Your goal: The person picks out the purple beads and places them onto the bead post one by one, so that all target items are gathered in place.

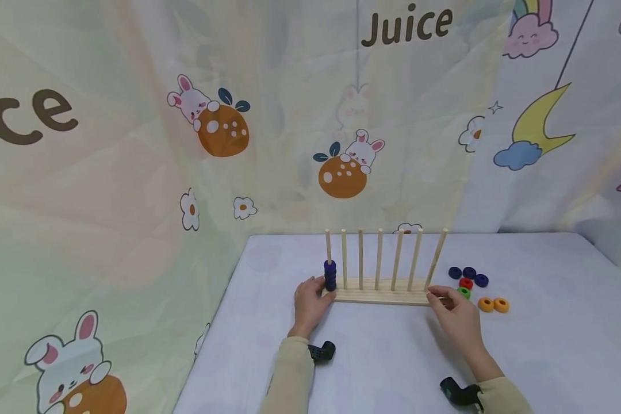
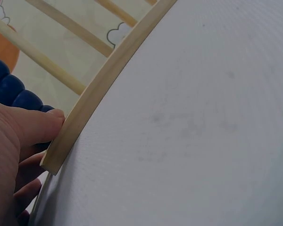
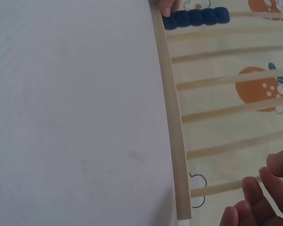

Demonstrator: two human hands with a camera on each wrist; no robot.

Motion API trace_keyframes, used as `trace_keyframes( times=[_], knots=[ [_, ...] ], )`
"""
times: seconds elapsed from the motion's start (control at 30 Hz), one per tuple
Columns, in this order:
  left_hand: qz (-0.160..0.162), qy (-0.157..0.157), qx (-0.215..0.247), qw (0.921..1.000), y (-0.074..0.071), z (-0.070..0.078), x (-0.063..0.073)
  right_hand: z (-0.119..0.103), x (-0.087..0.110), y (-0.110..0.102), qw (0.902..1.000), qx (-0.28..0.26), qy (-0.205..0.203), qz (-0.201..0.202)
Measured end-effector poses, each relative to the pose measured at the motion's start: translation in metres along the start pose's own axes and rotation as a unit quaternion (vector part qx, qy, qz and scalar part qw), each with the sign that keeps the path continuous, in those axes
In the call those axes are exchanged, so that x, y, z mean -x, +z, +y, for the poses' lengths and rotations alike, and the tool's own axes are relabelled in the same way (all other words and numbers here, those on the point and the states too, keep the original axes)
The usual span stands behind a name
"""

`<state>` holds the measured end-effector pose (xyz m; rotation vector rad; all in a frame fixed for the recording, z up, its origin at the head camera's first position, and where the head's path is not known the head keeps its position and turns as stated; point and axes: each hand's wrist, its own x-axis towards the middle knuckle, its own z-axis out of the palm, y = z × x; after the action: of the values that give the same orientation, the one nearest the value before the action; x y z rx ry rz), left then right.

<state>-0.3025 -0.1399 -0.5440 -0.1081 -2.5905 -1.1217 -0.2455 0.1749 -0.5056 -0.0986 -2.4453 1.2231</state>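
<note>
A wooden peg rack (image 1: pixel 380 294) with several upright pegs stands on the white table. Dark blue rings (image 1: pixel 330 275) are stacked on its leftmost peg. My left hand (image 1: pixel 309 305) grips the left end of the base, thumb beside the lowest ring; the left wrist view shows the other fingers (image 2: pixel 28 193) partly behind the wood. At the opposite end is my right hand (image 1: pixel 457 322), its fingers loosely bent near the foot of the rightmost peg. In the right wrist view its fingertips overlap that peg (image 3: pixel 214 189), while the base end shows uncovered.
Right of the rack lie loose rings: several dark blue ones (image 1: pixel 468 272), a red one (image 1: pixel 466 283), a green one (image 1: pixel 464 292) and two orange ones (image 1: pixel 486 305). A printed cloth (image 1: pixel 290 115) hangs behind the table (image 1: pixel 383 368).
</note>
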Motion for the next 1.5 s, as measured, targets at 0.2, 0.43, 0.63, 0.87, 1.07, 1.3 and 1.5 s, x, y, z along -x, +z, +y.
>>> trace_keyframes(
  times=[0.2, 0.43, 0.63, 0.87, 1.07, 1.3, 1.5],
  knots=[
    [0.002, -0.003, 0.004, 1.0000, -0.001, -0.001, 0.000, 0.006, -0.006, -0.010, 0.9992, 0.001, 0.025, 0.032],
    [-0.001, -0.006, -0.002, 1.0000, 0.001, -0.002, -0.001, 0.021, -0.016, -0.026, 0.9949, 0.004, 0.037, 0.093],
    [-0.001, -0.006, -0.005, 1.0000, 0.000, 0.000, -0.001, 0.029, -0.022, -0.040, 0.9908, 0.049, 0.070, 0.105],
    [0.002, -0.005, -0.002, 1.0000, -0.001, 0.002, -0.003, 0.038, -0.032, -0.050, 0.9870, 0.076, 0.081, 0.116],
    [-0.003, -0.011, -0.009, 0.9999, 0.000, 0.000, -0.001, 0.048, -0.040, -0.055, 0.9846, 0.086, 0.137, 0.067],
    [-0.007, -0.009, -0.010, 0.9999, 0.001, -0.001, -0.002, 0.061, -0.057, -0.063, 0.9764, 0.131, 0.172, -0.012],
    [-0.011, -0.009, -0.012, 0.9998, 0.001, -0.001, -0.005, 0.066, -0.071, -0.065, 0.9661, 0.167, 0.175, -0.092]
  ],
)
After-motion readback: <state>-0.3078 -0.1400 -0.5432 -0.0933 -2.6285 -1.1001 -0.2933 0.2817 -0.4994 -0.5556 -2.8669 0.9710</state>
